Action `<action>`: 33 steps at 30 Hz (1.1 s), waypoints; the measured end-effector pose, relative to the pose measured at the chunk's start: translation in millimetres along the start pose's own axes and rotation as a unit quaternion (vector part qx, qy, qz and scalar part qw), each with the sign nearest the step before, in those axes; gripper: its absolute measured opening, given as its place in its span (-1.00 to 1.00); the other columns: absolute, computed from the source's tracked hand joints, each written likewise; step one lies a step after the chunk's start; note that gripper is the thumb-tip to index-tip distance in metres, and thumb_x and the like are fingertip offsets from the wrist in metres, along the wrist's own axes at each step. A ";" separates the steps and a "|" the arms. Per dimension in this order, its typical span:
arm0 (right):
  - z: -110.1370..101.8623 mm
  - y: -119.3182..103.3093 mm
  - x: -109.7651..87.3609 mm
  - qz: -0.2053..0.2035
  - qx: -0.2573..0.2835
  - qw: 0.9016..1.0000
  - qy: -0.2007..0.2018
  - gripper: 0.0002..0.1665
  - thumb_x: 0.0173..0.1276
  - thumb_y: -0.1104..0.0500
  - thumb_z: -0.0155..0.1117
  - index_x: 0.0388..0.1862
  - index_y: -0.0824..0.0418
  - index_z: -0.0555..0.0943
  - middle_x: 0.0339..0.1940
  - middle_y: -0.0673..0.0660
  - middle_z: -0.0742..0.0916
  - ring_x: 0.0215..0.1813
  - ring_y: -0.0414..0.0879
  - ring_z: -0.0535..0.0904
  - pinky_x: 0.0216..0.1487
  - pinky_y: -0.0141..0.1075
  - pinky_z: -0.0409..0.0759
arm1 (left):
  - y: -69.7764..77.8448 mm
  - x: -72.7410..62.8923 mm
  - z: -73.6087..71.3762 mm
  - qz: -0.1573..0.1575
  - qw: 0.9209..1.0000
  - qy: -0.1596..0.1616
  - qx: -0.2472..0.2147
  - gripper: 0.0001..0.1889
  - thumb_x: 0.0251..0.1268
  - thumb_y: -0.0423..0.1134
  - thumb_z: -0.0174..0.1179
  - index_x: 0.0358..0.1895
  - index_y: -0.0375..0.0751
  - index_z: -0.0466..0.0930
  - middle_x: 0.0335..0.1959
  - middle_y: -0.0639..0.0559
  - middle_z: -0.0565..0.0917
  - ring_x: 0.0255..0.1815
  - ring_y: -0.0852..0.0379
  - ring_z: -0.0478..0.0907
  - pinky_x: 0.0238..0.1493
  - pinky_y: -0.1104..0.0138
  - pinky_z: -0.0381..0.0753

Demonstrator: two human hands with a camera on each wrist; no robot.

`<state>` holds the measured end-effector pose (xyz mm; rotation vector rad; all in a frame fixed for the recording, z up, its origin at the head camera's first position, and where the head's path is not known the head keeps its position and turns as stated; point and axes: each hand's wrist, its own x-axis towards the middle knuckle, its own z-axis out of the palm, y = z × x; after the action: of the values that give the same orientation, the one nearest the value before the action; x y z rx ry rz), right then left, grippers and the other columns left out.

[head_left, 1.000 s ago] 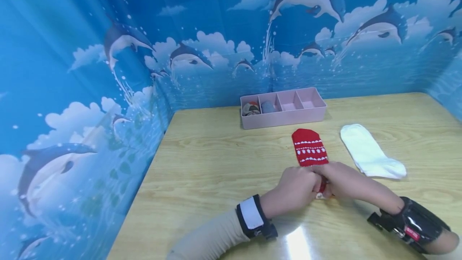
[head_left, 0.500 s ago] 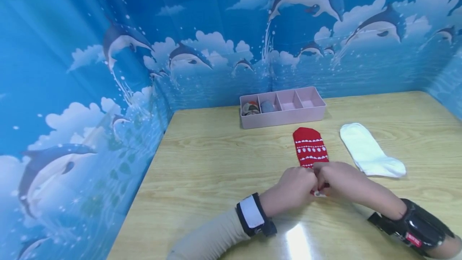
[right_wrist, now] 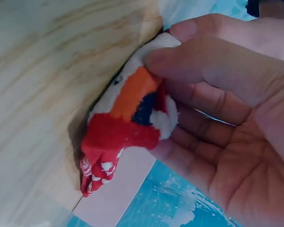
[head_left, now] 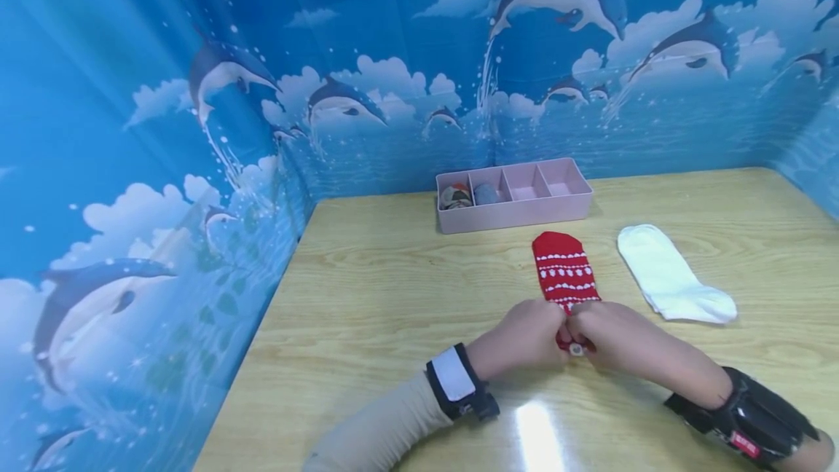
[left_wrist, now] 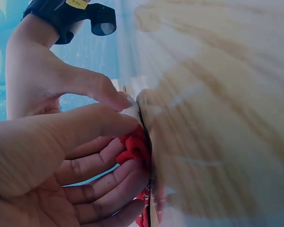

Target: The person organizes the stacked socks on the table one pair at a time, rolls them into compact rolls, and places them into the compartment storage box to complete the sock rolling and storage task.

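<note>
A red sock (head_left: 566, 268) with white patterned bands lies flat on the table in the head view, its near end bunched under both hands. My left hand (head_left: 534, 332) and right hand (head_left: 616, 332) meet over that end, fingers curled. In the right wrist view, the right thumb and fingers pinch the folded toe part (right_wrist: 128, 101), which shows white, orange and dark blue. The left wrist view has the left thumb and fingers around a red fold (left_wrist: 133, 146) close to the tabletop. Part of the roll is hidden by the hands.
Behind the red sock stands a pink divided box (head_left: 514, 217). Its two left compartments hold a multicoloured bundle (head_left: 455, 197) and a grey-blue bundle (head_left: 486, 194). A white sock (head_left: 668, 275) lies flat at the right. A dolphin-print curtain (head_left: 393, 79) encloses the table's back and left.
Both hands have shifted slightly on the near end of the red sock, keeping hold of it. More of its bunched end shows between them. Box and white sock have stayed put.
</note>
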<state>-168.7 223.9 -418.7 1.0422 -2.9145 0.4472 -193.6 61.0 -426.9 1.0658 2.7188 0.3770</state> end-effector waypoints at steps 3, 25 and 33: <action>0.1 1.9 1.0 0.001 0.020 1.000 -0.006 -0.55 -0.23 0.59 0.25 -0.67 0.00 0.52 -0.63 -0.21 0.54 -0.56 -0.38 0.28 -0.54 -0.45 0.31 | -3.3 0.5 -0.2 -0.004 1.000 -0.004 -0.025 -0.77 0.09 -0.15 0.51 -0.49 0.01 0.59 -0.68 0.27 0.45 -0.65 0.38 0.34 -0.61 0.54 0.29; -3.4 18.4 2.6 0.009 0.042 0.999 0.012 -0.69 0.07 0.43 0.46 -0.46 -0.02 0.71 -0.39 -0.16 0.64 -0.32 -0.30 0.51 -0.32 -0.34 0.56 | -5.9 2.6 0.6 -0.026 0.999 -0.016 -0.044 -0.58 0.36 -0.17 0.30 -0.68 -0.01 0.37 -0.81 0.23 0.19 -0.78 0.35 0.12 -0.65 0.52 0.12; -5.8 14.7 6.7 0.059 0.020 0.998 0.024 -0.70 0.13 0.39 0.48 -0.49 0.00 0.63 -0.49 -0.18 0.62 -0.41 -0.27 0.46 -0.35 -0.34 0.48 | -7.4 5.1 -3.7 -0.051 0.998 -0.010 -0.046 -0.62 0.46 -0.15 0.22 -0.63 -0.01 0.56 -0.78 0.22 0.31 -0.70 0.32 0.27 -0.57 0.51 0.21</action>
<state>-183.5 232.2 -416.3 0.8549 -2.9464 0.5292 -203.0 58.7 -426.2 0.8991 2.6952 0.4674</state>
